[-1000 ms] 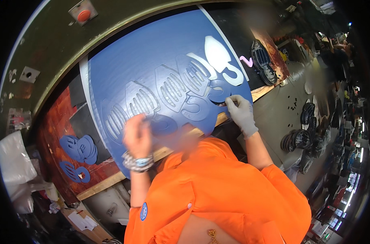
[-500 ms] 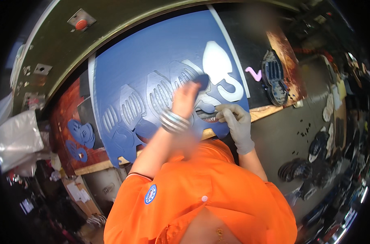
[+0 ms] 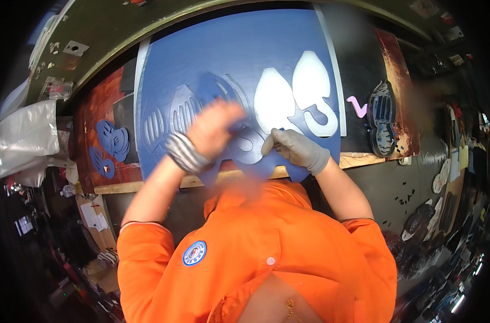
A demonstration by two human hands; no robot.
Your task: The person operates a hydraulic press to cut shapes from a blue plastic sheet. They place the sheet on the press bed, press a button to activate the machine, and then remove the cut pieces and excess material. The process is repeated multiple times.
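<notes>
A blue sheet [image 3: 228, 40] covers the table, with slotted sole-shaped outlines cut into it. White shows through two sole-shaped openings, a left opening [image 3: 274, 99] and a right opening [image 3: 312, 81]. My left hand [image 3: 215, 129], bare with a striped band at the wrist, hovers over the sheet's middle, smeared by motion. A dark blue cut-out piece [image 3: 211, 89], also blurred, appears to be in its fingers. My right hand [image 3: 299, 149], in a pale glove, pinches the sheet's edge beside a curved cut-out part [image 3: 248, 148] below the left opening.
Loose blue cut pieces [image 3: 113, 141] lie on the table at left. At right are a sole-shaped cutting die [image 3: 383, 118] and a pink strip [image 3: 357, 106]. A green machine beam [image 3: 148, 27] spans the back. Clear plastic bags [image 3: 26, 132] hang at far left.
My left hand has moved left with the dark blue piece. The opening left of the first one now shows as a full white sole shape. My right hand has shifted slightly left.
</notes>
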